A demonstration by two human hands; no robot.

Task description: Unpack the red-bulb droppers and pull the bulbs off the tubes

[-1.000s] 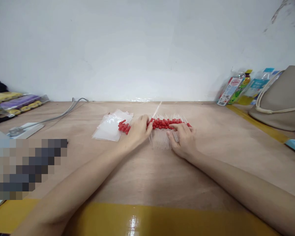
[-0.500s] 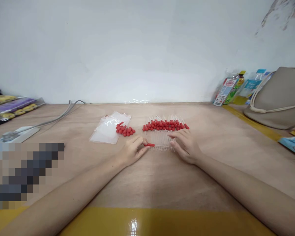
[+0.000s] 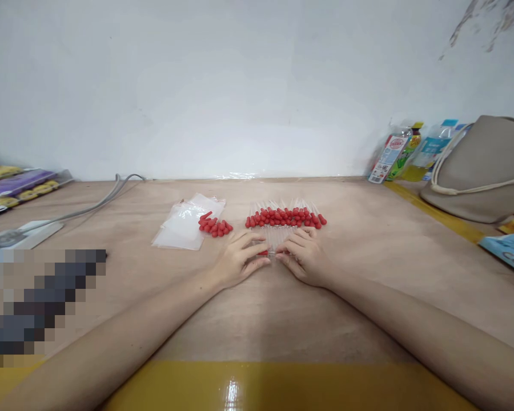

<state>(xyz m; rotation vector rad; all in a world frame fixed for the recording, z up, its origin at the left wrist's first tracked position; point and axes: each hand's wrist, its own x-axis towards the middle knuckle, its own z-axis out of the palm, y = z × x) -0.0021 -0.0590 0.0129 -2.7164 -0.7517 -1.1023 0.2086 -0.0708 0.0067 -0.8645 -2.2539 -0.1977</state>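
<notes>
1. We see a smooth, pale grey-white wall (image 3: 223, 85) behind everything.
2. Below it we have a flat, light-brown wood-grained surface (image 3: 257, 319), edged nearest us by a glossy yellow strip (image 3: 175, 382).
3. On our right stands a soft taupe bag (image 3: 488, 165) with a twisted cream cord; we cannot see inside it.
4. Our left hand (image 3: 240, 257) and right hand (image 3: 304, 254) rest near each other at the middle. The left fingers are curved and partly apart, with one red rubbery end (image 3: 263, 253) showing between finger and thumb; we cannot tell how firmly they hold it. The right fingers are loosely bent over thin clear shafts, and we cannot tell whether they grip any.
5. Beside the bag, a clear blue-capped bottle (image 3: 432, 147) contains yellow-green liquid.
6. At far left, a clear plastic sleeve (image 3: 25, 184) holds purple and yellow items.
7. Flat translucent plastic bags (image 3: 182, 225) overlap left of our hands; a small cluster of red bulb-shaped pieces (image 3: 216, 226) lies against their right edge.
8. Slender clear tubes with rounded red heads (image 3: 286, 217) lie massed just beyond our hands, the heads forming a band.
</notes>
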